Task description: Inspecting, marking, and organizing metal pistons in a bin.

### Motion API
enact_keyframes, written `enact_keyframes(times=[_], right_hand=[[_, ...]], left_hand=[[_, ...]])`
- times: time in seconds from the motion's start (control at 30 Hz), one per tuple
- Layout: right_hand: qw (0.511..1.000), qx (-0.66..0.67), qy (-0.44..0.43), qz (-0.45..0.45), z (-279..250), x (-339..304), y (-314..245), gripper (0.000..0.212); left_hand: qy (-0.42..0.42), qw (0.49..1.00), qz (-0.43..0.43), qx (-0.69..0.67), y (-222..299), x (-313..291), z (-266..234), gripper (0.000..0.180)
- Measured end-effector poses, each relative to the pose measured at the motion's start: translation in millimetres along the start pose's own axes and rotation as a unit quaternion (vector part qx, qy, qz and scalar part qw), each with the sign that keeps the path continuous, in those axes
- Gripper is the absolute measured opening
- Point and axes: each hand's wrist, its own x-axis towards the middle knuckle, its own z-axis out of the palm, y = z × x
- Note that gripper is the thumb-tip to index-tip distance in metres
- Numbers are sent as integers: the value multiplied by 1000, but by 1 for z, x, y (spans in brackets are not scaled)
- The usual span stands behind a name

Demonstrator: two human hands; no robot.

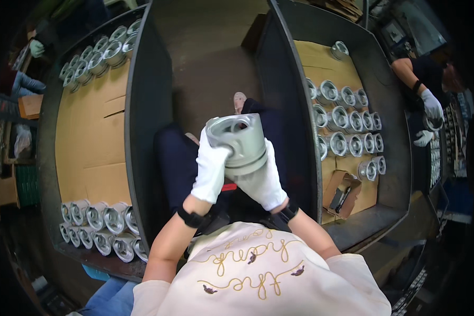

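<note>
A silvery metal piston (242,145) is held up in front of my body, tilted so that its hollow side with the round pin hole shows. My left hand (210,171), in a white glove, grips it from the left with the thumb over its side. From the right and below, my right hand (266,181), also gloved in white, is closed around it. Some fingers of both hands are hidden behind the piston. Dark bands circle both wrists.
Dark-walled bins lined with cardboard stand left (89,137) and right (326,58) of me, holding rows of pistons (338,118). A small open cardboard box (342,195) lies in the right bin. Beyond it, a co-worker's gloved hand (432,105) handles a part.
</note>
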Motion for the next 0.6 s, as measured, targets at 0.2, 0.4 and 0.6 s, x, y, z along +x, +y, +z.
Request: enact_keyframes(times=[0.2, 0.4, 0.6], right_hand=[[951, 301, 20, 68, -26, 19, -15, 48], [963, -256, 77, 33, -13, -4, -39, 56], [884, -461, 26, -71, 22, -8, -55, 65]], left_hand=[[-66, 843, 350, 404, 11, -26, 11, 108], [-157, 833, 355, 394, 22, -6, 3, 127], [-183, 949, 121, 225, 11, 5, -8, 128]])
